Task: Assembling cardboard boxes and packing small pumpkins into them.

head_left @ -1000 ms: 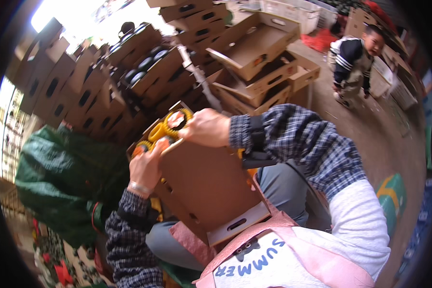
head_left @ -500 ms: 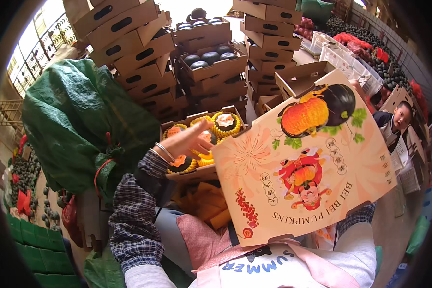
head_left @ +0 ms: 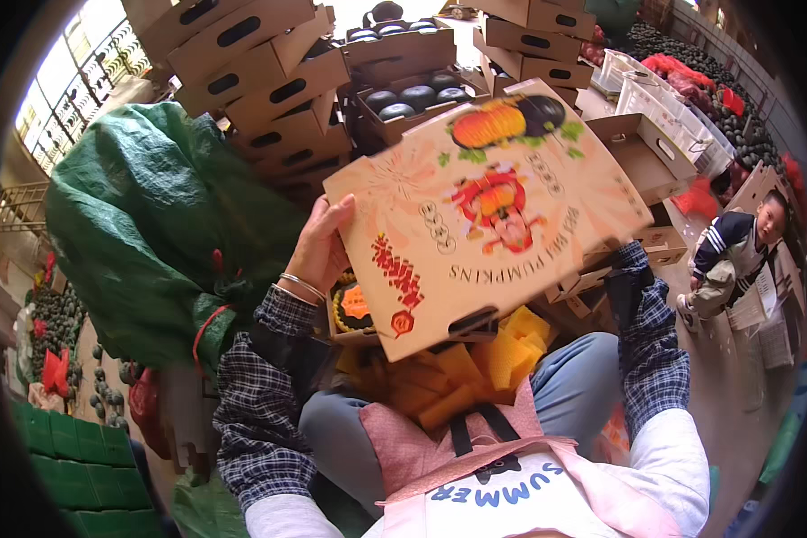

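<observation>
I hold a flat printed cardboard box (head_left: 493, 206) with pumpkin pictures, tilted in front of my chest. My left hand (head_left: 318, 247) grips its left edge, thumb on the printed face. My right sleeve (head_left: 646, 332) reaches up to the box's right edge, and the box hides that hand. Under the box sits an open carton (head_left: 354, 309) with a dark pumpkin wearing an orange label. Yellow foam pieces (head_left: 475, 368) lie on my lap above a pink apron.
A green tarp-covered heap (head_left: 152, 224) rises at left. Stacked brown cartons (head_left: 269, 81) and an open carton of dark green pumpkins (head_left: 412, 94) stand behind. A child (head_left: 735, 251) crouches at right. Green crates (head_left: 72, 448) sit at lower left, white baskets (head_left: 655, 90) at upper right.
The box has turned from its brown underside to its printed face and shifted left. My left hand left the pumpkins in the carton and took hold of the box's left edge.
</observation>
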Demonstrator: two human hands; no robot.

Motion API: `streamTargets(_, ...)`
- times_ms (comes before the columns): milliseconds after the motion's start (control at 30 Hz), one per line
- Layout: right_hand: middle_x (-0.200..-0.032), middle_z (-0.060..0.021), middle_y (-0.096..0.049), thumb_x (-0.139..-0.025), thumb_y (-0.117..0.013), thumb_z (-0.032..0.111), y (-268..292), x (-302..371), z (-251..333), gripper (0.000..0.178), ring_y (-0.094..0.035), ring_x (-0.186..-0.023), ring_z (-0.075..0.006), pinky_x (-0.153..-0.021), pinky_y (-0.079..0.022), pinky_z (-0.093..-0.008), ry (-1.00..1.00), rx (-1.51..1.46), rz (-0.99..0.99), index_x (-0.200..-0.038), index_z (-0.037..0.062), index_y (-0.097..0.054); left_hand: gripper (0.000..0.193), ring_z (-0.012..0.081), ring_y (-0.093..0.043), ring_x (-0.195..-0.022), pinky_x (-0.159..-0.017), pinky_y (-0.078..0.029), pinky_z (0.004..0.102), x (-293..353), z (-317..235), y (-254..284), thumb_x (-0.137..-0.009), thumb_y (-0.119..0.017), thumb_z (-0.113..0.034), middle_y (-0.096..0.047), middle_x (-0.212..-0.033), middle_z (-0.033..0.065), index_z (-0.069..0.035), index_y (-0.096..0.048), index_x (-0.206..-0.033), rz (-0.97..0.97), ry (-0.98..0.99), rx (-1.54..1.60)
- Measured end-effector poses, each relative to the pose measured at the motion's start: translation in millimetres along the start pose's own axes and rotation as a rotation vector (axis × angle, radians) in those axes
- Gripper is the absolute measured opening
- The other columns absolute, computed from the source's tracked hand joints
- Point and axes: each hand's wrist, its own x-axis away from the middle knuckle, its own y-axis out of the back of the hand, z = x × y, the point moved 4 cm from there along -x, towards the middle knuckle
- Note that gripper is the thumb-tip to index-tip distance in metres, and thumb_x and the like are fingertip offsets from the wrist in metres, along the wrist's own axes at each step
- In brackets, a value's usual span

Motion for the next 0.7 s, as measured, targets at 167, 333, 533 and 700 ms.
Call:
streamTargets(167, -0.128, -0.0179, -0.055, -0.086, -0.032, 0.079, -52.9, 7.2, -9.6, 0.098, -0.061, -0.108, -0.0297, -0.078, -0.059, -0.0455, -0.053, -0.121, 0.159, -0.151, 0.0082, -0.011, 0.031, 0.0177, -0.063, -0.103, -0.084, -0.056, 0.0352, -20.9, -38.8, 28.2, -0.096, -0.055, -0.026, -0.06, -0.112, 0.0025, -0.011, -0.048, -0.123, -0.155, -0.133, -0.162)
streamTargets(333, -0.13, -0.0075, -0.057, -0.09, -0.039, 0.068, -92.6, 26.8, -38.8, 0.079, -0.059, -0.111, -0.0167, -0.062, -0.056, -0.0307, -0.322, 0.269, -0.075, -0.145, 0.0118, -0.036, 0.043, 0.0208, -0.066, -0.097, -0.079, -0.059, 0.0359, -49.2, -6.9, 101.6, -0.093, -0.057, -0.026, -0.062, -0.112, 0.0107, -0.004, -0.046, -0.128, -0.169, 0.041, -0.167)
streamTargets(533, -0.122, -0.0008, -0.059, -0.092, -0.034, 0.065, -97.8, 57.3, -82.0, 0.066, -0.053, -0.099, -0.0133, -0.078, -0.041, -0.0303, -0.552, 0.278, -0.127, -0.138, 0.0193, -0.047, 0.042, 0.0234, -0.065, -0.1, -0.089, -0.054, 0.0358, -64.8, 45.0, 160.2, -0.1, -0.048, -0.032, -0.064, -0.116, 0.0137, 0.002, -0.053, -0.125, -0.206, 0.451, -0.116)
streamTargets(700, -0.108, -0.0082, -0.059, -0.085, -0.039, 0.071, -86.7, 74.1, -69.7, 0.071, -0.054, -0.09, -0.0204, -0.081, -0.043, -0.0465, -0.839, 0.237, -0.008, -0.125, 0.0146, -0.056, 0.051, 0.0233, -0.065, -0.1, -0.088, -0.054, 0.0351, -69.5, 47.9, 135.7, -0.096, -0.053, -0.039, -0.065, -0.116, 0.014, 0.002, -0.052, -0.127, -0.12, 0.474, -0.205)
